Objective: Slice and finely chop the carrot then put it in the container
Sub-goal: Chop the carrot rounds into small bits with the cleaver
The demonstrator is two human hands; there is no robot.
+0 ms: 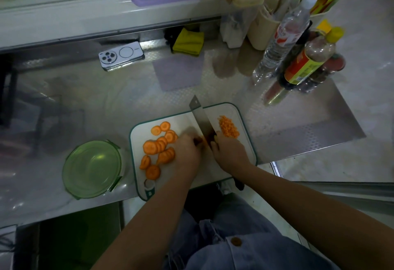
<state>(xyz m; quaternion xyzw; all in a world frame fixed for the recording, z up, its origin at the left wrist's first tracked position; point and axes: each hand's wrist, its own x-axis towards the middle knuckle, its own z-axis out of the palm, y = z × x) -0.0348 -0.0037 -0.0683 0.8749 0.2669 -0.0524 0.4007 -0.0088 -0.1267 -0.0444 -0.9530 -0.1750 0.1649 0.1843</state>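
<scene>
Right hand [226,150] grips the knife [202,120]; left hand [187,150] holds carrot slices [166,152] at its blade, with chopped carrot [229,129] kept clear rightward.

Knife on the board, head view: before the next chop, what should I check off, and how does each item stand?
1. Right hand gripping knife handle: ok.
2. Left hand fingers clear of blade: cannot tell, blurred.
3. Carrot slices lying left of blade: ok.
4. Chopped carrot piled right of blade, out of its path: ok.
5. Container beside cutting board, lid off: cannot tell.
</scene>
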